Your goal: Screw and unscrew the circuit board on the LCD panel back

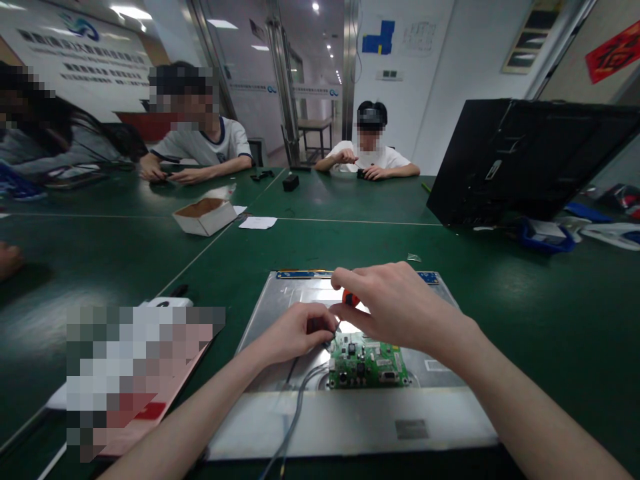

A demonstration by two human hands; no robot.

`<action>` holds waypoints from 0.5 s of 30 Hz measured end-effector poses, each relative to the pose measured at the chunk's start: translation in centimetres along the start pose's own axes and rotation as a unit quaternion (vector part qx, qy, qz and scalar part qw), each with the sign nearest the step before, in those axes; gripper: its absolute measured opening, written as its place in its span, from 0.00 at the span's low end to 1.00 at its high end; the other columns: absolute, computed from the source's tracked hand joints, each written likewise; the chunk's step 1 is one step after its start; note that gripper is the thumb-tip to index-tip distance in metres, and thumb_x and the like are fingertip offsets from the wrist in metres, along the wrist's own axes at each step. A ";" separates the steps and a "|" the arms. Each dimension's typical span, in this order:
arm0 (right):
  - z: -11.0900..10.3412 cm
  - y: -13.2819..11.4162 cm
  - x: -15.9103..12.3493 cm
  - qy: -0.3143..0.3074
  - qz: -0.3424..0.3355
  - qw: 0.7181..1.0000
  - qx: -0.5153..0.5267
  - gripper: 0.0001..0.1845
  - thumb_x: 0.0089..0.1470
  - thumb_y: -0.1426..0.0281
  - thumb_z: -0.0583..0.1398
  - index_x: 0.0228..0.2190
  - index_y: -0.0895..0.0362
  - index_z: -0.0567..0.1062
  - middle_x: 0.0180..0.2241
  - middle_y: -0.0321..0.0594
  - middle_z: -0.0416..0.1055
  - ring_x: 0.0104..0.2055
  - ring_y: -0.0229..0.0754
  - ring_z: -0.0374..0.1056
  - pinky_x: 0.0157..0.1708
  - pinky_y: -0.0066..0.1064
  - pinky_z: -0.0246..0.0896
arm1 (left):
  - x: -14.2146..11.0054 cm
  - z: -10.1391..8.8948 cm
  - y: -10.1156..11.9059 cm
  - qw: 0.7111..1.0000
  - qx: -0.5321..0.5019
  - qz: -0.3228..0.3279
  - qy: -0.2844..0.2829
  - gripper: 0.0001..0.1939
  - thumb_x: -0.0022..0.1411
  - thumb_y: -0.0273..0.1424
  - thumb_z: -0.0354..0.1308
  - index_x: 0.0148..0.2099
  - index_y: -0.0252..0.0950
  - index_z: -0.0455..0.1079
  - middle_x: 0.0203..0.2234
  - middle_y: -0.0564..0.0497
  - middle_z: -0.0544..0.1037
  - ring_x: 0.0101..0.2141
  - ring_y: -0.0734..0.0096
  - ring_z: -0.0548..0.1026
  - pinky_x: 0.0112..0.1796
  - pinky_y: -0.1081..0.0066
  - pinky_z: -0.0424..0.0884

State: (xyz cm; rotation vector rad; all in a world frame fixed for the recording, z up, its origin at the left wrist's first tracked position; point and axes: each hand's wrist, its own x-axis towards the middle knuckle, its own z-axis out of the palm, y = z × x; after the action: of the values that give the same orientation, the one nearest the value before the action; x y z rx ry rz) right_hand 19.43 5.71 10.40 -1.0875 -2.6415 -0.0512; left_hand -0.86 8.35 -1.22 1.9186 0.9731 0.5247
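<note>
In front of me a green circuit board (pixel 369 360) lies on the metal back of a flat display panel (pixel 265 427). My right hand (pixel 395 300) is above the board, its fingers closed round a screwdriver with an orange and black handle (pixel 349 298). The thin shaft points down toward the board's upper left corner. At that corner my left hand (pixel 295 330) pinches its fingertips together. Whatever sits between them is too small to make out. Grey cables (pixel 299 407) run from the board's left side toward the front edge.
A black monitor (pixel 525 160) stands at the right, near a blue tray (pixel 545 237). An open cardboard box (pixel 205 217) and white paper (pixel 258 223) lie farther off. A pink folder (pixel 185 363) is at my left. Other people sit across the green table (pixel 350 240).
</note>
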 end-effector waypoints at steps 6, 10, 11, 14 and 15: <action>-0.1 -0.2 -0.1 -0.013 0.002 1.000 0.022 0.11 0.55 0.70 0.56 0.41 0.57 0.66 0.33 0.37 0.73 0.27 0.36 0.64 0.22 0.28 0.42 | 0.0 0.0 -0.6 1.000 -0.012 0.006 -0.014 0.02 0.57 0.27 0.58 0.34 0.34 0.72 0.26 0.53 0.76 0.28 0.70 0.72 0.31 0.72 0.67; -0.1 -0.1 -0.1 -0.011 0.000 1.000 0.022 0.08 0.58 0.67 0.56 0.39 0.56 0.67 0.31 0.35 0.73 0.26 0.36 0.64 0.22 0.27 0.43 | 0.0 0.0 -0.2 1.000 0.005 0.000 -0.007 0.02 0.57 0.27 0.59 0.34 0.34 0.72 0.26 0.53 0.76 0.27 0.70 0.72 0.30 0.72 0.67; -0.1 0.0 -0.1 -0.013 0.001 1.000 0.022 0.08 0.59 0.65 0.55 0.38 0.56 0.67 0.30 0.35 0.73 0.25 0.36 0.63 0.22 0.27 0.43 | 0.0 0.0 -0.1 1.000 0.011 0.000 -0.004 0.02 0.57 0.27 0.59 0.34 0.34 0.72 0.26 0.53 0.77 0.28 0.70 0.72 0.30 0.72 0.67; -0.1 0.0 0.0 -0.013 0.005 1.000 0.020 0.08 0.61 0.64 0.54 0.38 0.55 0.67 0.29 0.34 0.73 0.24 0.35 0.62 0.22 0.27 0.42 | 0.0 0.0 -0.1 1.000 0.014 -0.002 -0.002 0.03 0.56 0.26 0.58 0.34 0.34 0.73 0.27 0.53 0.77 0.27 0.71 0.72 0.30 0.72 0.67; -0.1 -0.1 0.0 -0.012 0.007 1.000 0.019 0.07 0.60 0.65 0.54 0.38 0.55 0.67 0.29 0.35 0.73 0.24 0.34 0.62 0.22 0.28 0.42 | 0.0 0.0 -0.1 1.000 0.012 -0.002 -0.004 0.03 0.56 0.26 0.58 0.34 0.34 0.72 0.27 0.53 0.77 0.27 0.71 0.72 0.30 0.72 0.67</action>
State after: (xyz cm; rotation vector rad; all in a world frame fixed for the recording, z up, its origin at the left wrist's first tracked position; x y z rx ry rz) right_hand 19.39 5.65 10.51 -1.1014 -2.6449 0.0145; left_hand -0.94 8.38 -1.31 1.9375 0.9814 0.5044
